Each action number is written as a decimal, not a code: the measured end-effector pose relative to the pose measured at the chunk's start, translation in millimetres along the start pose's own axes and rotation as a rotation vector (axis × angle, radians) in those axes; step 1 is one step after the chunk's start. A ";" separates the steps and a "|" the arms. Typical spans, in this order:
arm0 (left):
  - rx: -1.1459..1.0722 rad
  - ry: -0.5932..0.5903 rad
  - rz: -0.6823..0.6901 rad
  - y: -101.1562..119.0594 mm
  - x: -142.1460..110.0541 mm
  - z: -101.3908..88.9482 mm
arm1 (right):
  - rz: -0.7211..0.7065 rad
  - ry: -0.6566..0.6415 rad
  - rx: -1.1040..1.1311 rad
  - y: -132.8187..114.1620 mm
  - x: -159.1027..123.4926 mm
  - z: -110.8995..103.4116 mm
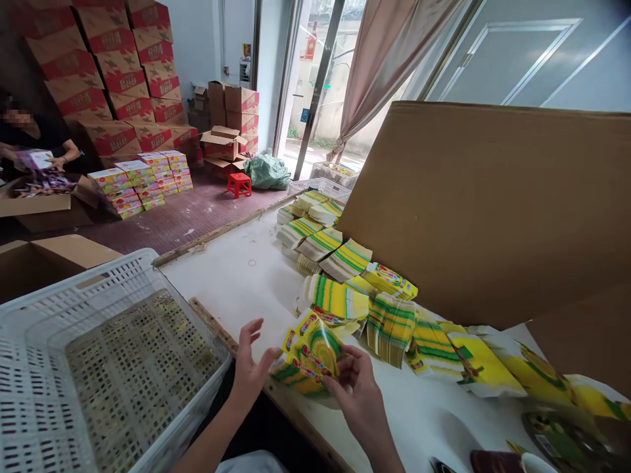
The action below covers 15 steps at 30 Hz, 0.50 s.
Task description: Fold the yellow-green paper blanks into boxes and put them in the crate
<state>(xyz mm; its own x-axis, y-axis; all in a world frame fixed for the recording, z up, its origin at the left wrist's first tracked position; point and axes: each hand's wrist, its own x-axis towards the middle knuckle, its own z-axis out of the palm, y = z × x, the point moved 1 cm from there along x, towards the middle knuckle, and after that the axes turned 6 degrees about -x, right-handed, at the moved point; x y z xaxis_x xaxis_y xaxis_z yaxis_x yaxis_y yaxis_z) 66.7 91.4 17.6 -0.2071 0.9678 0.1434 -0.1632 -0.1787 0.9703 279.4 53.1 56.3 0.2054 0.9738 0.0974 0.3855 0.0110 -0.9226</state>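
Note:
My right hand (357, 387) pinches the right side of a glossy yellow-and-green printed carton (320, 348) between thumb and fingers, near the front edge of the white table (231, 263). Its printed face is turned up toward me. To its left, my left hand (251, 368) has its fingers spread, the thumb beside the carton's left edge; whether it touches is unclear. Just beyond lie stacked flat yellow-and-green cartons (335, 295), with another striped stack (392, 322) to the right.
A white plastic crate (142, 263) stands at my left. Brown cardboard (483, 210) leans behind the cartons. More yellow packaging (493, 361) stretches right. On the floor are a red stool (239, 184) and boxes (121, 190); a person (44, 141) handles packs at far left.

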 end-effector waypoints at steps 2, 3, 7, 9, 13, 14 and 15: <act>-0.265 -0.035 -0.026 12.4 -12.8 9.3 | -0.026 -0.049 0.177 -12.0 -1.5 14.2; -0.409 -0.046 -0.100 16.9 -17.0 15.6 | -0.041 -0.096 0.239 -18.8 -3.7 24.0; -0.834 0.002 -0.367 34.0 -18.5 34.7 | -0.097 -0.241 0.314 -41.9 -19.4 60.6; -0.902 0.005 -0.349 44.7 -13.2 35.8 | -0.116 -0.315 0.365 -48.1 -27.4 69.2; -0.880 0.053 -0.188 57.8 -4.9 28.5 | -0.155 -0.498 0.464 -50.8 -34.1 72.2; -0.827 0.086 -0.133 57.4 -4.5 26.4 | -0.164 -0.498 0.437 -49.4 -33.3 72.5; -0.755 0.117 -0.079 55.8 -4.8 24.5 | -0.166 -0.472 0.396 -47.2 -31.5 72.9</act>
<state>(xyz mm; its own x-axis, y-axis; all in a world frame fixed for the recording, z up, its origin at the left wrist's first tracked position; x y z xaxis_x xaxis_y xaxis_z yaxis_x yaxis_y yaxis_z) 82.2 81.1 75.8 -0.2615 0.9651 0.0167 -0.7877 -0.2234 0.5742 189.2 38.5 69.6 -0.2817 0.9462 0.1594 -0.0021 0.1655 -0.9862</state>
